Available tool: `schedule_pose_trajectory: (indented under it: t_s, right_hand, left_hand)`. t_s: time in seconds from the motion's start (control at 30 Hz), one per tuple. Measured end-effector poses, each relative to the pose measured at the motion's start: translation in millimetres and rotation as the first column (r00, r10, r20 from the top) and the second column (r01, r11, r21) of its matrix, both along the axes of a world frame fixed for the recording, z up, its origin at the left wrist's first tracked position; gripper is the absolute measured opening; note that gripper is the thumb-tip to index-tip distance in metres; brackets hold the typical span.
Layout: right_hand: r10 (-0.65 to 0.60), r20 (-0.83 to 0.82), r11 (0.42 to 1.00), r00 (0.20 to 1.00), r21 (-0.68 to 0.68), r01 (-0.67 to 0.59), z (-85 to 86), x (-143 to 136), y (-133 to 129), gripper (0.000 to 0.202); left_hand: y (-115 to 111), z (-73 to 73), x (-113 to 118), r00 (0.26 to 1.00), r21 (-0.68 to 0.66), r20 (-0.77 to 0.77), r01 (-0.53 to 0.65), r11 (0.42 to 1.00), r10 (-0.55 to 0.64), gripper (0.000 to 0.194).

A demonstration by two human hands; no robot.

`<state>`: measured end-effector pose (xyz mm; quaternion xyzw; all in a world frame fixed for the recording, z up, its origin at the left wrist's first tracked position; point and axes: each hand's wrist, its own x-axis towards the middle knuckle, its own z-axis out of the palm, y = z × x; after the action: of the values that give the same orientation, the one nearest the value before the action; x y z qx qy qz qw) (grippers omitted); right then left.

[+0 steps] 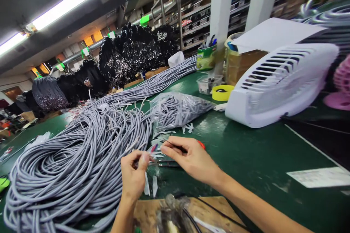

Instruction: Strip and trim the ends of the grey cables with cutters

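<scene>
My left hand (pixel 133 173) is closed in a pinch, thumb against forefinger. At its fingertips show thin wire ends (pixel 154 148), blue and red; the rest is hidden in the grip. Close by on the right, my right hand (pixel 190 158) is closed too, and a thin dark tip pokes out beyond its fingers; what it belongs to is hidden. A red curved piece (pixel 201 144) shows behind that hand. Under both hands, a dark slim metal strip (pixel 166 164) lies on the green table (pixel 218 149). Large coils of grey cable (pixel 82 153) lie left of my left hand.
A clear bag of short grey pieces (pixel 180 109) lies ahead. Farther right are yellow tape (pixel 222 93), a green can (pixel 206 57) and a white fan (pixel 273 83). A wooden board (pixel 213 211) sits at the front edge. Black cable bundles (pixel 136 51) hang behind.
</scene>
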<state>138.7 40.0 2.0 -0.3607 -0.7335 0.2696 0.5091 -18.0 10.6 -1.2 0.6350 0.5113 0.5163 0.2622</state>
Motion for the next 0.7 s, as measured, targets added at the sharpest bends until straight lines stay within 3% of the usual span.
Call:
schedule_pose_trajectory:
  t_s: [0.07, 0.13, 0.23, 0.3, 0.33, 0.37, 0.43, 0.53, 0.63, 0.7]
  right_hand:
    - [0.017, 0.016, 0.993, 1.0, 0.113, -0.019, -0.1, -2, -4, 0.028]
    - [0.036, 0.018, 0.978, 0.999, 0.205, -0.039, 0.1, -2, -7, 0.024]
    - [-0.055, -0.033, 0.984, 0.998, 0.166, 0.06, 1.3, 3, -3, 0.023]
    - [-0.148, -0.05, 0.987, 0.988, 0.05, 0.151, 1.9, 6, 3, 0.026]
    - [-0.17, -0.037, 0.985, 0.985, 0.022, 0.17, 1.8, 6, 6, 0.026]
    - [-0.192, -0.025, 0.981, 0.981, 0.008, 0.192, 1.4, 6, 9, 0.026]
    - [-0.196, 0.004, 0.981, 0.981, -0.013, 0.196, -0.1, 4, 14, 0.024]
    - [-0.104, 0.051, 0.994, 0.993, -0.02, 0.105, -2.3, 0, 16, 0.017]
    - [-0.044, 0.046, 0.999, 0.998, -0.015, 0.044, -3.7, -2, 15, 0.005]
    - [-0.019, 0.065, 1.0, 0.998, -0.009, 0.019, -4.9, -1, 14, 0.029]
  left_hand:
    - [4, -0.2, 0, 0.99, -0.017, 0.076, -0.114, 0.993, 0.115, 0.03]
    - [6, 0.3, 3, 0.993, -0.001, -0.006, -0.121, 0.993, 0.121, 0.026]
    - [3, 2.9, 7, 0.962, -0.007, -0.244, 0.126, 0.992, -0.124, 0.032]
    - [-1, 4.9, 6, 0.918, -0.022, -0.293, 0.273, 0.962, -0.268, 0.036]
    - [-2, 5.5, 3, 0.926, -0.008, -0.262, 0.281, 0.96, -0.273, 0.036]
    - [-1, 5.6, -1, 0.946, -0.01, -0.201, 0.257, 0.966, -0.254, 0.032]
    - [5, 4.5, -8, 0.998, -0.002, 0.041, 0.04, 0.999, -0.04, 0.035]
    - [17, 0.6, -15, 0.929, -0.101, 0.335, -0.129, 0.986, 0.156, 0.045]
    - [21, -3.3, -12, 0.92, -0.174, 0.352, -0.118, 0.978, 0.174, 0.052]
    - [19, -5.9, -6, 0.952, -0.208, 0.285, -0.05, 0.977, 0.11, 0.051]
